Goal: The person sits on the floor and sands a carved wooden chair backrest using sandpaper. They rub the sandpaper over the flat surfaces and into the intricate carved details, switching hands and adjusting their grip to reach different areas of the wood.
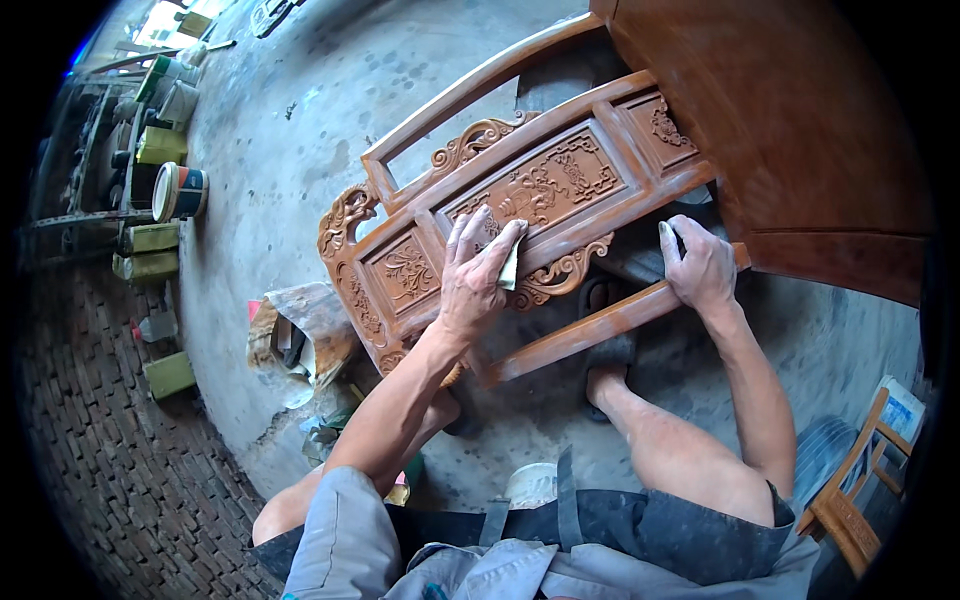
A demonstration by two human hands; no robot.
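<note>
And here's the left hand (472,290), flat over the carved wooden frame (560,180), fingers slightly apart with their whitened tips on the middle panel, and a pale folded sheet (510,268) caught beneath the thumb side! Just right of that thumb, below the panel, curls a scrolled bracket (560,275). Beyond the fingertips, another carved scroll (480,142) tops the panel, and past it runs the long upper rail (470,90).

Over to the right hand (702,268): fingers curled in at the end of the lower rail (590,325), thumb raised beside them. Their tips are hidden, so whether they truly grip or simply rest, I cannot tell. A big brown board (800,130) stands beyond and to the right of those fingers.

Out wide, well left of the left fingers, a crumpled bag (335,335) sits on the floor; farther off in that direction, a white bucket (190,192) with a dark blue band. Back toward the body from both hands, a pale tub (532,485) between the legs!
</note>
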